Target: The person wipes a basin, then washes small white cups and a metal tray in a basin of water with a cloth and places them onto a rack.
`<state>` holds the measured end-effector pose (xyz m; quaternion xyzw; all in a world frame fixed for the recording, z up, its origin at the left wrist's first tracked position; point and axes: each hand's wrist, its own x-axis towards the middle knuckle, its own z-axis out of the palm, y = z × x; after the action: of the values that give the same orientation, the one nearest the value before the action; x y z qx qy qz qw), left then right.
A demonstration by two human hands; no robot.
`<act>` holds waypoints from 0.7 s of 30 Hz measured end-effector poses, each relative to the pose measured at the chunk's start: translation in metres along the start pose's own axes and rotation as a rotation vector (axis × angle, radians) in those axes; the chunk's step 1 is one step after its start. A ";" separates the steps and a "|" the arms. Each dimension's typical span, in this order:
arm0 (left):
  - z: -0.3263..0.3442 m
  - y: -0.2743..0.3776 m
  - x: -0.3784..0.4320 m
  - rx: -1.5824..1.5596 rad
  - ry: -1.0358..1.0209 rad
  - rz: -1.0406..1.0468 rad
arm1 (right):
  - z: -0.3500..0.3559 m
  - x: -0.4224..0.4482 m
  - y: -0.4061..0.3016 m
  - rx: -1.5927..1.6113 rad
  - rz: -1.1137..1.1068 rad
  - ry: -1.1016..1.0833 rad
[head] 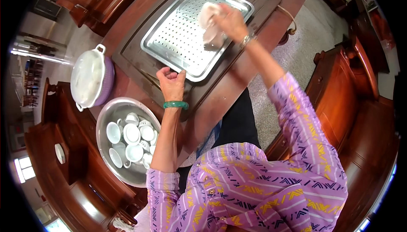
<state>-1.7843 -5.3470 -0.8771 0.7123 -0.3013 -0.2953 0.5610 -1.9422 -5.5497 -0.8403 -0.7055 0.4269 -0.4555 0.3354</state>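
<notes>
A shiny rectangular metal tray (178,38) with rows of small holes lies on a dark panel set in the wooden table. My right hand (230,22) is shut on a pale cloth (211,19), blurred, over the tray's right side. Part of the cloth hangs down over the perforated surface. At the tray's near edge is my left hand (171,82), fingers curled and thumb against the rim; the fingertips' hold is partly hidden. A green bangle circles the left wrist.
Left of my left arm stands a metal basin (105,165) holding several white cups (132,134). Beyond it, a purple basin (109,76) carries a translucent white lid or colander (86,76). Carved wooden seats (343,85) flank the table (222,98). A cord (292,17) hangs off its right edge.
</notes>
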 end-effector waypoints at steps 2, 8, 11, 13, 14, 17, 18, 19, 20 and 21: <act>0.006 -0.006 0.008 -0.051 0.022 -0.154 | -0.028 0.043 0.028 -0.395 -0.111 0.064; 0.025 -0.021 0.023 -0.096 0.068 -0.281 | -0.042 0.087 0.094 -0.893 0.081 -0.063; 0.019 -0.014 0.025 -0.074 0.028 -0.286 | -0.027 0.080 0.081 -0.914 0.007 -0.338; 0.018 -0.014 0.030 -0.057 -0.020 -0.270 | -0.008 0.055 0.069 -0.900 -0.038 -0.369; 0.017 -0.015 0.031 -0.106 -0.025 -0.254 | 0.004 0.040 0.058 -0.892 -0.043 -0.428; 0.009 -0.019 0.033 -0.073 -0.025 -0.262 | 0.052 -0.014 0.023 -0.644 -0.267 -0.734; 0.008 -0.021 0.033 -0.059 -0.013 -0.269 | 0.065 -0.034 0.008 -0.603 -0.303 -0.775; 0.004 -0.023 0.033 -0.061 -0.010 -0.266 | 0.074 -0.047 -0.005 -0.559 -0.341 -0.814; 0.001 -0.025 0.033 -0.079 -0.009 -0.250 | 0.079 -0.054 -0.011 -0.537 -0.354 -0.826; -0.002 -0.027 0.032 -0.095 -0.006 -0.233 | 0.078 -0.054 -0.011 -0.471 -0.450 -0.789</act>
<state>-1.7593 -5.3649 -0.9052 0.7142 -0.2037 -0.3746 0.5551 -1.8784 -5.4900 -0.8783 -0.9546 0.1964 -0.1068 0.1968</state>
